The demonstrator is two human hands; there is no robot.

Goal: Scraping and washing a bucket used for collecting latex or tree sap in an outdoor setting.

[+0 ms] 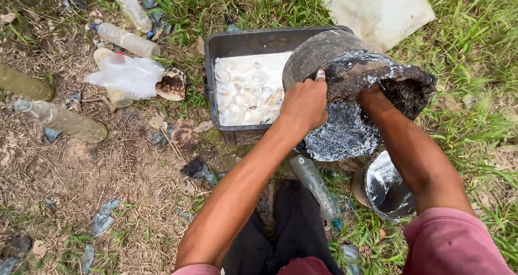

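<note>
My left hand (305,103) grips the outer wall of a dark, crusted bucket (337,56), which lies tilted on its side above a black rectangular tray (211,64). The tray holds white lumpy material (249,89). My right hand (371,98) reaches into the bucket's mouth; its fingers are hidden inside. The bucket's inside is coated grey and glistening. My arms come in from the bottom edge, with pink sleeves at the shoulders.
A small shiny bowl (387,187) lies on the grass at lower right. Plastic bottles (125,38) and a clear bag (129,74) litter the ground at left. Another bottle (315,186) lies between my knees. A pale sack (380,8) lies beyond the tray.
</note>
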